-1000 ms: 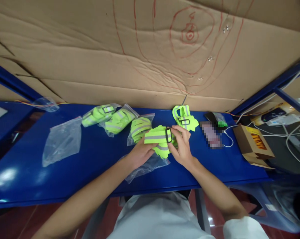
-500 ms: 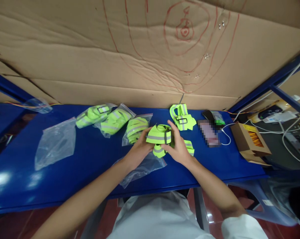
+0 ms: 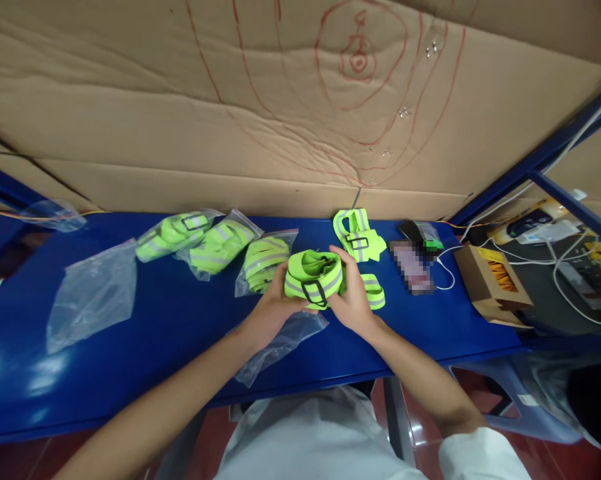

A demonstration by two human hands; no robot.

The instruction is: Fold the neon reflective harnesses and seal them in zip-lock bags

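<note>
Both hands hold a folded neon-yellow reflective strap (image 3: 314, 277) with grey bands and a black buckle, just above the blue table (image 3: 180, 333). My left hand (image 3: 273, 308) grips its left side. My right hand (image 3: 351, 297) grips its right side, fingers curled over the top. A loose end of the strap (image 3: 374, 292) lies on the table by my right hand. An empty clear bag (image 3: 280, 340) lies under my left hand.
Three bagged straps (image 3: 215, 241) lie in a row at the back left. Another loose strap (image 3: 358, 237) lies behind my hands. An empty bag (image 3: 93, 293) is at the left. A phone (image 3: 411, 267), cables and a cardboard box (image 3: 493, 283) sit at the right. A cardboard wall (image 3: 280, 120) stands behind.
The strap has been turned and bunched tighter in both hands, so the buckle now faces me. The view has shifted slightly.
</note>
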